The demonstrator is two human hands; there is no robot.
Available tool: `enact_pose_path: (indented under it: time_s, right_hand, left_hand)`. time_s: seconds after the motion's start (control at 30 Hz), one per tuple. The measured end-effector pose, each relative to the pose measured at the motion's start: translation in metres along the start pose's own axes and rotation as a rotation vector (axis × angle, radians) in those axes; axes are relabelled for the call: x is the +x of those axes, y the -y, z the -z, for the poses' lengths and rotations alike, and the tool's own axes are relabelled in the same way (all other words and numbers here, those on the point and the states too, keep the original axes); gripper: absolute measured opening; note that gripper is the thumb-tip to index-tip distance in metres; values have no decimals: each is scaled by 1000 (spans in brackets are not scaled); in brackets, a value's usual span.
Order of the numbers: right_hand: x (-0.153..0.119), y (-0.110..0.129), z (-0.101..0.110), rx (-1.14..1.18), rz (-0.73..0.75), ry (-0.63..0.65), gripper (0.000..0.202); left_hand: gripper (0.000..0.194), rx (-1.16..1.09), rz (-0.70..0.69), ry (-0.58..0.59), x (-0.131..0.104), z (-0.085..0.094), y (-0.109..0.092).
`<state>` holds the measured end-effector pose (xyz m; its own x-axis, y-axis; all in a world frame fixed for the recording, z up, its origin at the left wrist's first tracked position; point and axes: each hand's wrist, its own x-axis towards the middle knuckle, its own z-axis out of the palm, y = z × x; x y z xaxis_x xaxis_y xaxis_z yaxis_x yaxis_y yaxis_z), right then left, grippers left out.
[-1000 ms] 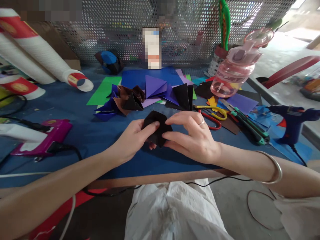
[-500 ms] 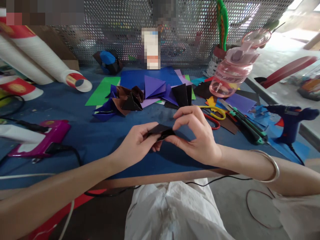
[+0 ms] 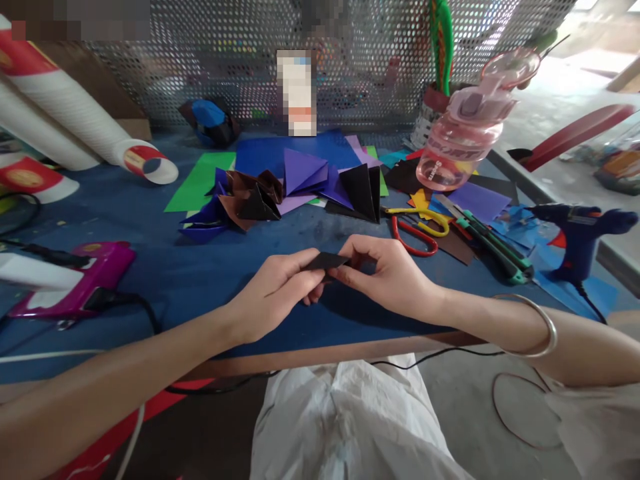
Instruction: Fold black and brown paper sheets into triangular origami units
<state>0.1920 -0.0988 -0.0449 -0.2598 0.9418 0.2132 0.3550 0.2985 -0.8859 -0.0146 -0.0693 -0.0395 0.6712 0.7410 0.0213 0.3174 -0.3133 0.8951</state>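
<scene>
A small folded black paper (image 3: 326,261) is up in the air over the near part of the blue table (image 3: 190,267), right in the middle between the two hands. Its long way goes from side to side, from one hand to the other, and it looks thin from here, so I cannot tell how its folds sit inside. Both hands touch it, so neither has to reach. The left hand (image 3: 277,293) is on its left and has the bigger hold, curled mostly closed, with the thumb on the near side and fingers behind and under. The right hand (image 3: 390,273) is on its right and pinches just that end with the thumb and first finger, with a little gap behind the tips. Past the hands, a row of folded papers stands on the table: blue (image 3: 205,223), brown (image 3: 239,207), purple (image 3: 303,175) and a bigger black one (image 3: 356,190). The scissors (image 3: 423,213) lie just beyond the right hand, with the green cutter knife (image 3: 493,247) to their right and the glue gun (image 3: 580,233) farther out
</scene>
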Motion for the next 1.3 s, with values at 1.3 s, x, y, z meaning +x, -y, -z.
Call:
enact_pose_path:
  time_s: [1.3]
  right_hand:
    - [57,-10,4,-225,198,-210,7]
  left_hand:
    - [28,391,-86,-449,51,32,-3]
